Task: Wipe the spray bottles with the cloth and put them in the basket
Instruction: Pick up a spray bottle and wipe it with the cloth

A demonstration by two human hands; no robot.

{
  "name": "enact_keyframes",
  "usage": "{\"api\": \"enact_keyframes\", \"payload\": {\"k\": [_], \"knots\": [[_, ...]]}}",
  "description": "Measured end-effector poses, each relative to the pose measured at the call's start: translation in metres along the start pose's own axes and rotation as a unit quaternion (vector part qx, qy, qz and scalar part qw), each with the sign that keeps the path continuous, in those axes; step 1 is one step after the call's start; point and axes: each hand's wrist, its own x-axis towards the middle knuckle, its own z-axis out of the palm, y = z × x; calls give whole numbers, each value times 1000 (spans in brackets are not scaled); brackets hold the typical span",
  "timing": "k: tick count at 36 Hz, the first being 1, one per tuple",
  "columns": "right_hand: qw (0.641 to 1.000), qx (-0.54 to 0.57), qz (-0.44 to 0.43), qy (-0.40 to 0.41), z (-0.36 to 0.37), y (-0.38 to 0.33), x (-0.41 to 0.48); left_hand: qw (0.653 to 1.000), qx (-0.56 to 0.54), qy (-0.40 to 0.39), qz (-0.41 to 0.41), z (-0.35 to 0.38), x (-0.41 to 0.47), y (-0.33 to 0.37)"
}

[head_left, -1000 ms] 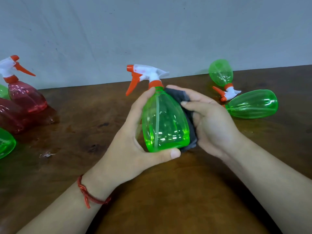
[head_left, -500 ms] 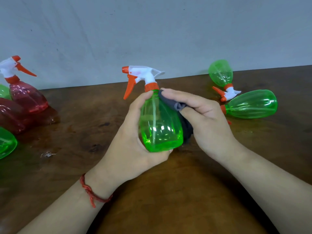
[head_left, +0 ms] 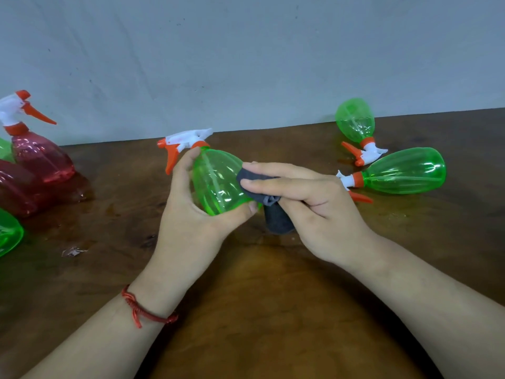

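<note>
Left of the held bottle (head_left: 216,181), red bottles (head_left: 41,157) sit on the bench (head_left: 273,310). The left hand (head_left: 188,222) grasps the held bottle, tilted above the bench. The right hand (head_left: 325,214) clutches the cloth (head_left: 276,220), pressing it on the bottle's right side. Farther right lie two green bottles (head_left: 404,170).

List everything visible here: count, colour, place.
Held green translucent plastic spray bottle: 1, green, centre.
Lying green spray bottles: 2, green, right.
Red translucent spray bottles: 2, red, left.
Cropped green bottles: 2, green, left edge.
Dark grey cloth: 1, grey, against held bottle.
Pale scrap: 1, whitish, left.
Brown wooden table: 1, brown, underneath.
Grey wall: 1, grey, behind.
Red string bracelet: 1, red, left wrist.
Left hand: 1, grips held bottle.
Right hand: 1, holds cloth.
</note>
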Motion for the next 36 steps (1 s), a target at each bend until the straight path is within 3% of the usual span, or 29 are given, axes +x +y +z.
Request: {"api": "enact_keyframes", "payload": {"k": [8, 15, 19, 23, 27, 32, 36], "knots": [[1000, -1, 9, -11, 3, 4, 1, 999, -15, -25, -41, 0, 0, -4], [990, 74, 112, 34, -2, 7, 8, 983, 89, -155, 42, 5, -13, 1], [960, 205, 178, 61, -5, 7, 11, 977, 93, -182, 67, 7, -17, 4], [907, 342, 219, 110, -4, 10, 13, 974, 85, -194, 81, 4, -16, 6], [881, 388, 239, 123, -5, 11, 13, 967, 112, -207, 92, 2, -12, 3], [893, 371, 224, 123, -3, 14, 12, 961, 165, -180, 127, 1, -10, -2], [939, 273, 179, 107, 0, 12, 8, 969, 152, -156, 113, 5, -15, 3]]}}
